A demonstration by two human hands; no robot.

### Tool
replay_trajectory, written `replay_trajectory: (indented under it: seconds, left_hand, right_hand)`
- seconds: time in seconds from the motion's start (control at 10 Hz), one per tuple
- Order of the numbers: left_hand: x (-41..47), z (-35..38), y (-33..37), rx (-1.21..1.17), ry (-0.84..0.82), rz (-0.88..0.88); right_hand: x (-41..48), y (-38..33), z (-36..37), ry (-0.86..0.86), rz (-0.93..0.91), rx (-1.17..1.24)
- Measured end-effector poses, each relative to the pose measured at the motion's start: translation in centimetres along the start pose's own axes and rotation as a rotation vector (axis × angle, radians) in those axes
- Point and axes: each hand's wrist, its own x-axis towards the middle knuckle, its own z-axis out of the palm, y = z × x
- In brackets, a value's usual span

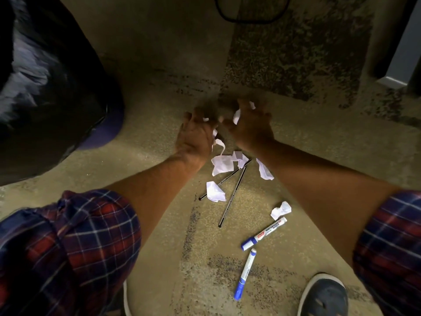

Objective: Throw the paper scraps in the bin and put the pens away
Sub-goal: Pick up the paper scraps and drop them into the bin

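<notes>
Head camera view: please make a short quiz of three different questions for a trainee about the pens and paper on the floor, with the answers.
1. Count: how many whiteboard markers lie on the floor?
2. True or false: the two thin black pens lie parallel and apart.
3. Choose: the black bin bag is at the (a) left, (b) right of the view.

Key:
1. Two: one whiteboard marker near a paper scrap, the second marker closer to the shoe.
2. False: the first black pen and the second pen meet at their far ends, under the scraps.
3. (a): bin bag. Meanwhile the left hand and right hand each grip scraps.
</notes>
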Motion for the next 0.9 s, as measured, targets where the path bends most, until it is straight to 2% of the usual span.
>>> replay_trajectory:
  seconds: [0.1, 0.2, 0.3, 0.4, 0.5, 0.6, 0.7, 0.9]
  left_hand:
    - [0.1, 0.3, -0.6, -0.053, 0.024, 0.011]
    - [-0.6, 0.1, -0.7, -0.133, -0.027, -0.058]
    - [-2.0, -2.2, -0.2, -0.6, -0.139, -0.537]
    - [-3.2, -1.5, -2.6, -0.552, 0.219, -0.715]
    - [-5.6, -3.6, -3.0, -1.119, 0.202, -0.997]
    - [-7.0, -4.8, -2.1, -1.241, 0.15, -0.973]
    - [-10.5, -7.6, -0.9, -1.383, 0.195, -0.948]
    - [-14.2, -13.3, -0.4, -1.569, 0.218, -0.917]
  right_hand:
    - [-1.6, 0.2, 1.1, 0.023, -0.225, -0.133]
    - [-2.6, 1.2, 1.6, 0.023, -0.268, -0.115]
    - [-3.9, 1.9, 1.6, 0.023, -0.224, 0.073]
    - [-4.8, 2.0, 0.8, 0.029, -0.081, 0.252]
    - [-6.2, 2.3, -1.3, 0.084, 0.15, 0.42]
    - [-7.3, 2.0, -3.3, 0.066, 0.297, 0.585]
    - [-9.7, 0.1, -6.8, 0.037, 0.422, 0.844]
    - [-13.1, -6.2, -12.0, -0.011, 0.427, 1.134]
